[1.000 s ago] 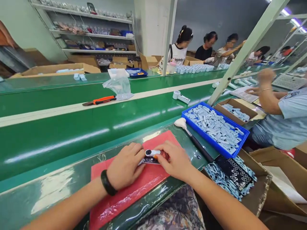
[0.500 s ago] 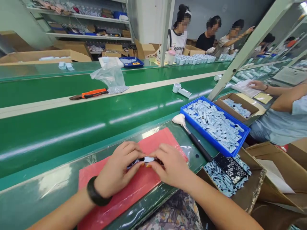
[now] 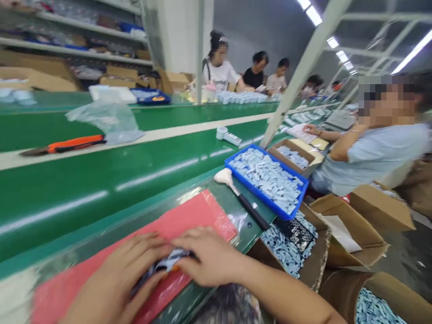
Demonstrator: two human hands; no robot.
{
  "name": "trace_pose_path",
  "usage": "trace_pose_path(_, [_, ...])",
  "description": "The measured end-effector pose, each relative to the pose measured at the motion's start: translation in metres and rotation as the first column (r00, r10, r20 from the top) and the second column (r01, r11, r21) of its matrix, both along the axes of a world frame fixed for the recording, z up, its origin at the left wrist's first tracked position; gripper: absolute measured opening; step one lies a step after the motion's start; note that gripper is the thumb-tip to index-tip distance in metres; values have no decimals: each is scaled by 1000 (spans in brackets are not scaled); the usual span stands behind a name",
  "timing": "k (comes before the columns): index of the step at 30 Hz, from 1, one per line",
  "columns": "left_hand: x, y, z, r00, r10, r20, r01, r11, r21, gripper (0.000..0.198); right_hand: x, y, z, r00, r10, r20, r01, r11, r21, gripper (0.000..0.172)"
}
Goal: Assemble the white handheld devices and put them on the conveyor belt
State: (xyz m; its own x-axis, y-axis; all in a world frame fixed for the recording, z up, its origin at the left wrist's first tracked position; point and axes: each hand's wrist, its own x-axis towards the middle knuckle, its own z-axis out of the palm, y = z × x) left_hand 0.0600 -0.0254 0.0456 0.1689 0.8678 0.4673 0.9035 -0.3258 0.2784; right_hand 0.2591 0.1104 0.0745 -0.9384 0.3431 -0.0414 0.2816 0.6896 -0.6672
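Head-worn camera faces forward and down, close above the hands (image 3: 209, 256) and green conveyor belt (image 3: 101, 198)

Green conveyor bench (image 3: 101, 189) bearing a red mat (image 3: 202, 216) and blue tray (image 3: 256, 192)

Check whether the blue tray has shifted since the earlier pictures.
No. The blue tray sits where it did against the red mat, just beyond its far corner; only the view has swung.
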Motion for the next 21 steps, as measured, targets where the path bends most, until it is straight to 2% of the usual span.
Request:
trace_pose_path(2, [13, 1, 18, 999, 20, 50, -14, 993, -117, 21, 2, -4, -4, 997, -42, -71, 40, 999, -32, 38])
trace_pose_path(4, [18, 5, 29, 991, 41, 129, -12, 976, -220, 18, 2, -5, -9, 991, -77, -111, 67, 994, -91, 36])
trace_pose_path(8, [20, 2, 34, 987, 41, 154, 13, 942, -336, 18, 6, -7, -13, 994, -40, -106, 26, 991, -133, 40])
trace_pose_path(11, [24, -3, 32, 992, 50, 112, -10, 943, -332, 22, 10, -12, -15, 992, -4, -128, 0, 999, -32, 44])
trace_pose_path(15, [21, 2, 34, 992, 37, 124, 3, 949, -315, 23, 9, -14, -20, 988, -17, -155, 31, 996, 87, 38])
trace_pose_path(18, [12, 10, 41, 988, -30, 152, 81, 934, -349, 22, 6, -7, -18, 992, -21, -126, 23, 1000, 14, 38])
trace_pose_path(21, [6, 12, 45, 992, 8, 126, 38, 933, -357, 29, 4, -3, -15, 991, -51, -125, 47, 998, -37, 38])
